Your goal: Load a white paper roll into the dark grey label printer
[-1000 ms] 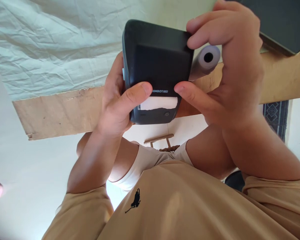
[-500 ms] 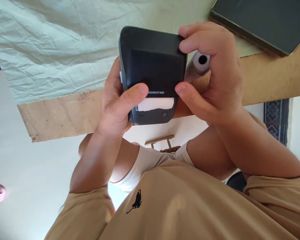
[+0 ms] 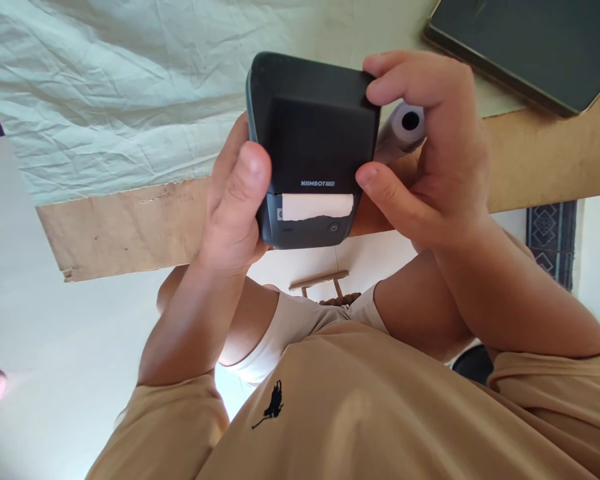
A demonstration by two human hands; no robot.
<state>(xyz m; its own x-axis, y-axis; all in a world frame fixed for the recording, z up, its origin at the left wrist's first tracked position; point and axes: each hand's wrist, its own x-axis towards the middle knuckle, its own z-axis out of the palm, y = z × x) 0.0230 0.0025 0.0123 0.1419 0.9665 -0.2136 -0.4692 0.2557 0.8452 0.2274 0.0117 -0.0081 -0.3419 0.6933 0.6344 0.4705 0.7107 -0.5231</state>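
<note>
A black label printer (image 3: 320, 133) marked NIIMBOT is held up above the table's front edge. A torn-edged strip of white paper (image 3: 317, 205) sticks out of its slot, just above the power button. My left hand (image 3: 237, 193) grips the printer's left side, thumb along the edge and fingers hidden behind. At the right side my right hand (image 3: 435, 140) touches the printer with thumb and fingertips, its fingers curled round. Between that hand and the printer shows a white paper roll (image 3: 408, 123) with a dark core; whether the hand touches the roll I cannot tell.
A dark phone-like device (image 3: 525, 50) lies on the table at the far right. Wrinkled pale cloth (image 3: 120, 87) covers the table up to its bare wooden edge (image 3: 130, 230). Below are my legs and a small wooden stool (image 3: 320, 280).
My left thumb has drawn back from the printer's front face to its left edge, uncovering the whole brand name. The printer and my right hand have shifted slightly right.
</note>
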